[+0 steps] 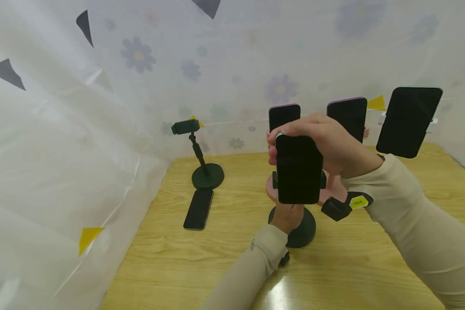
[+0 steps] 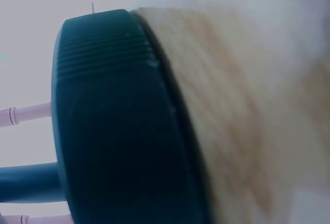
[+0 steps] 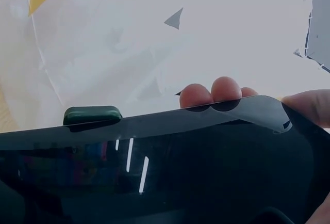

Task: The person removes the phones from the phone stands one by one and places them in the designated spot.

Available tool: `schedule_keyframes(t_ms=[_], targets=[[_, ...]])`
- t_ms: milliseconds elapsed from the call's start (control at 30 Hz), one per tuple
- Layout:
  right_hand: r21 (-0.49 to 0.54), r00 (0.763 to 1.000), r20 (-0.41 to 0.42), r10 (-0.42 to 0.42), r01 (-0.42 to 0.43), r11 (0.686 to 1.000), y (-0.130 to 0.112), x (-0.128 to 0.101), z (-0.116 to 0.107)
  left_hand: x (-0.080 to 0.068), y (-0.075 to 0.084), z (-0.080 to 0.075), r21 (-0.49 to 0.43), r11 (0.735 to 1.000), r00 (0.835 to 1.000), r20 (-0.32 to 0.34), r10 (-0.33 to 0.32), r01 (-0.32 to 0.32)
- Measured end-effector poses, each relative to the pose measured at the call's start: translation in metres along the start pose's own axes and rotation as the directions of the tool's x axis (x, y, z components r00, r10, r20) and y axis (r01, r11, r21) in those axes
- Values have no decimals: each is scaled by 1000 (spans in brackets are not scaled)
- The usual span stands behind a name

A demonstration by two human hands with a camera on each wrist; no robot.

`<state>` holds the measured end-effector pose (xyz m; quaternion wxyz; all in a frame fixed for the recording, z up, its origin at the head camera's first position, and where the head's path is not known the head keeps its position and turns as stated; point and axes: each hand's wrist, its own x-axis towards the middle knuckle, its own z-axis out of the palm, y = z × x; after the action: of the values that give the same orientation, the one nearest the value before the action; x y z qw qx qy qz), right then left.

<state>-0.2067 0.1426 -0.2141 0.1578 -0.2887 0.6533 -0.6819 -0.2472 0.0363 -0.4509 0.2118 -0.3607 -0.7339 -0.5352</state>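
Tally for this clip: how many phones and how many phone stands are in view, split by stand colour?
Black-screened phones: 5 – one gripped by the right hand at, three more clamped up at, one lying flat on the wooden table at.
Dark green round-based stands: 2 – empty one, one under the left hand at.
Pink stands: at least 1; others hidden.
Total: 8 clearly visible.

Wooden desk [image 1: 372, 267], light grain, with glare near the front edge. Back left: an empty dark green phone stand [image 1: 203, 165], round base, clamp at the top. A dark phone [image 1: 198, 209] lies flat just in front of that base. Back right: three phones mounted upright, screens dark: one [image 1: 284, 116] on a pink stand [image 1: 333, 191], a second [image 1: 348, 117] beside it, a third [image 1: 408, 121] farthest right, tilted. A floral translucent curtain [image 1: 100, 129] encloses the desk.
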Motion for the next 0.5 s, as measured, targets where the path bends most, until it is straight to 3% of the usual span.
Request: schedule_keyframes(t_ms=[100,233,500], targets=[[-5,1000,-1,-2,2,1000,-1,0,0,1,0,0,2,999,999,-2,32,-32],[-21,1000,-8,9,-9,1000,-2,0,0,2,4,-1,-3,1000,1000,6,20,-20],[-21,1000,1,11,-10,1000,-4,1,2,6,38,-18,-27,999,1000,9,20,-19]])
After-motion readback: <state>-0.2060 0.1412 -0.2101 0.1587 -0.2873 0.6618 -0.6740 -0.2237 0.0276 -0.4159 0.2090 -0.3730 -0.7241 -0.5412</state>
